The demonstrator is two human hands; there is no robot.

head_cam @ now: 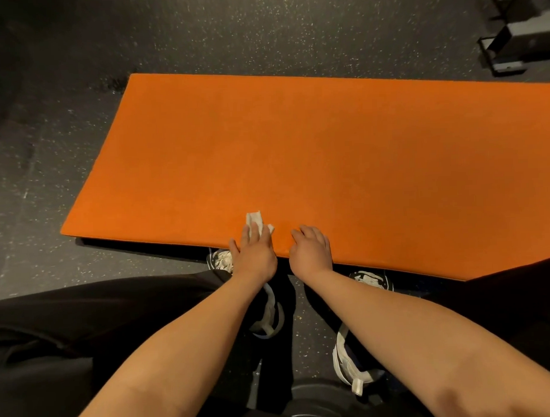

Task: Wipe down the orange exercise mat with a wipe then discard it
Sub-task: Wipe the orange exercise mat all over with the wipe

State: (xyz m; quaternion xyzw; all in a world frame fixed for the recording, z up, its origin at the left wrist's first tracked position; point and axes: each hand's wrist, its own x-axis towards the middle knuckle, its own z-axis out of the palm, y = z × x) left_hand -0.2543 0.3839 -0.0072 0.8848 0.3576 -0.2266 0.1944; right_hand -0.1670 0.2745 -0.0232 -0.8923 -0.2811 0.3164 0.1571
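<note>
Mat, wipe under left hand, near edge

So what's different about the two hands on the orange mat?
The left hand presses a white wipe onto the mat; the right hand has nothing under it. The left hand's fingers lie straight, while the right hand's bend, with just their tips touching. Both hands rest by the mat's near edge.

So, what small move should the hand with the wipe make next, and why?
Probably push the wipe away across the mat: the left hand presses it flat at the near edge, the right hand rests on the mat beside it, and most of the mat lies beyond.
</note>
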